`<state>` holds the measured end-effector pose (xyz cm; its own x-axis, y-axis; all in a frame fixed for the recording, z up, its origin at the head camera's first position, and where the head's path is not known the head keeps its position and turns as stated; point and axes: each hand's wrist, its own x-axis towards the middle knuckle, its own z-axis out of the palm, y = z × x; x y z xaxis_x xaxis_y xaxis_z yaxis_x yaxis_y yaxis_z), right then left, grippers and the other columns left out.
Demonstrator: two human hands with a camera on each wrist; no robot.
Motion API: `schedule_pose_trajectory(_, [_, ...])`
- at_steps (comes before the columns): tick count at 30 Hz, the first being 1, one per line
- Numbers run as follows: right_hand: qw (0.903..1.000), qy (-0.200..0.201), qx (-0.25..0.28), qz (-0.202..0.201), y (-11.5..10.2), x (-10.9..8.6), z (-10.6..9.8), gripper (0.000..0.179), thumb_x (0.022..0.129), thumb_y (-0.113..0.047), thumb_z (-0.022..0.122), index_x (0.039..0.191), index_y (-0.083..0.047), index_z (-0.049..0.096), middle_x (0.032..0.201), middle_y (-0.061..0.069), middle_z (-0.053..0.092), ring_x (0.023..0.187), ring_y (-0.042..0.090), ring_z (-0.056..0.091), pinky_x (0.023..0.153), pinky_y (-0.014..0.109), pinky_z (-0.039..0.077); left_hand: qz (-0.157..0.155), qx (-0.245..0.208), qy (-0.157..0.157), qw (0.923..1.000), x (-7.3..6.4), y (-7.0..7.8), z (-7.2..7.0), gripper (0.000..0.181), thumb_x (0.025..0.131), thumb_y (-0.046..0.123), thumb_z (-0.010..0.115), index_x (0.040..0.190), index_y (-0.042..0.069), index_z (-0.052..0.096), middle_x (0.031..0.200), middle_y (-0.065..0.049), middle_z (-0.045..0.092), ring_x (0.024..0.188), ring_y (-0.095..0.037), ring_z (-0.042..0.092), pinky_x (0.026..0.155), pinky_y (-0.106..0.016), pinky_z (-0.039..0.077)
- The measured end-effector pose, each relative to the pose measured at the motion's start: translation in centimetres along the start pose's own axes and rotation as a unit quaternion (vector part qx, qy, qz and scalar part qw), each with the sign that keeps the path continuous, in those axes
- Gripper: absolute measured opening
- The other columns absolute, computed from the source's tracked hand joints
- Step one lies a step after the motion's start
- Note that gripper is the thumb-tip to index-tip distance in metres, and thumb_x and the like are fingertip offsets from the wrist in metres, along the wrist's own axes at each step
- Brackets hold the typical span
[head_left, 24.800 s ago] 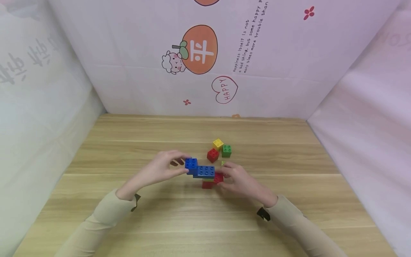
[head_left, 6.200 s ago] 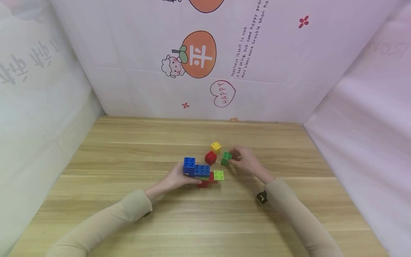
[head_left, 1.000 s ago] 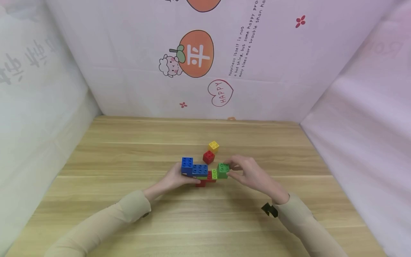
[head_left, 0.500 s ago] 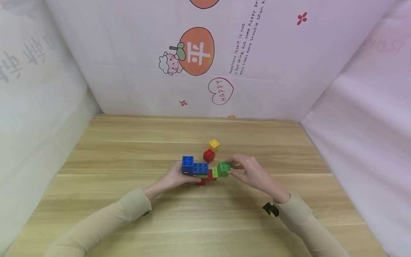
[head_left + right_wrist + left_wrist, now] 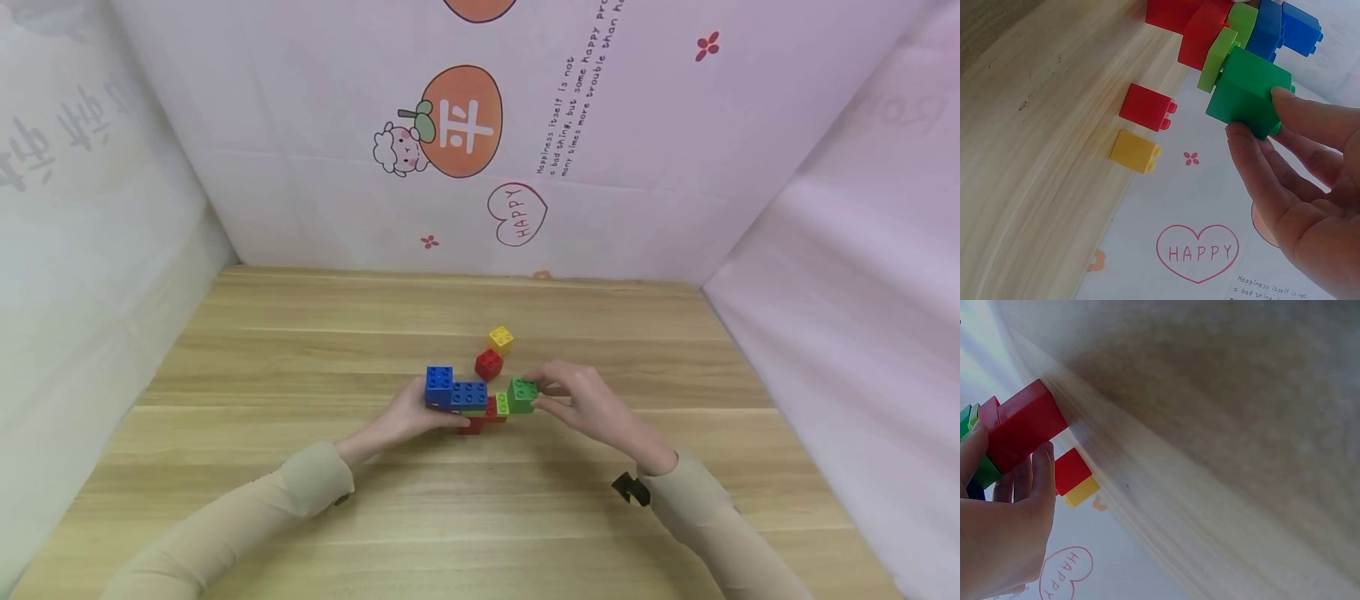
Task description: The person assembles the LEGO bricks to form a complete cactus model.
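My left hand grips the toy brick model from its left side, its thumb in front of the lower bricks. The model has a square blue brick at upper left, a longer blue brick, red bricks below, and a thin lime-green brick toward the right. My right hand pinches a green brick between thumb and fingers. The green brick sits over the right part of the lime brick, studs up; in the right wrist view they meet or nearly meet. Whether they are locked cannot be told.
Behind the model, a loose red brick and a yellow brick stand close together on the wooden table. Printed white cloth rises at the table's back and along both sides.
Since the oldest frame, the lime brick has joined the model, and my left hand has shifted to its lower part. My right hand has carried the green brick from the table; the last second shows little movement.
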<state>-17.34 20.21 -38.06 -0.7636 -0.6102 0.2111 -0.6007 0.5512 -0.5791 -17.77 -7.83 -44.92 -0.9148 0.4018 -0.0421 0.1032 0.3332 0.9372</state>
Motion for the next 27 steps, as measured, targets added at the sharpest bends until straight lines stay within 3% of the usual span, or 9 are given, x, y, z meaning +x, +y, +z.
schedule_pose_trajectory(10, [0.9996,-0.001,0.009,0.027,-0.17,-0.27,0.06,0.029,0.085,0.001,0.073,0.113,-0.002,0.066,0.113,0.014,0.072,0.098,0.026,0.073,0.079,0.031,0.063,0.000,-0.005,-0.002,1.0000,-0.12,0.05,-0.11,0.057,0.077,0.021,0.085,0.127,0.007,0.061,0.124,-0.014,0.070,0.116,-0.030,0.067,0.105,-0.046,0.051])
schedule_pose_trajectory(27, [1.0000,0.000,0.001,0.008,0.01,0.04,0.04,0.028,0.084,0.003,0.073,0.112,0.002,0.069,0.110,0.017,0.073,0.092,0.026,0.074,0.076,0.030,0.063,-0.015,0.001,0.008,0.9999,-0.10,-0.02,0.05,0.057,0.078,0.021,0.085,0.128,0.007,0.060,0.124,-0.014,0.070,0.116,-0.029,0.067,0.104,-0.046,0.052])
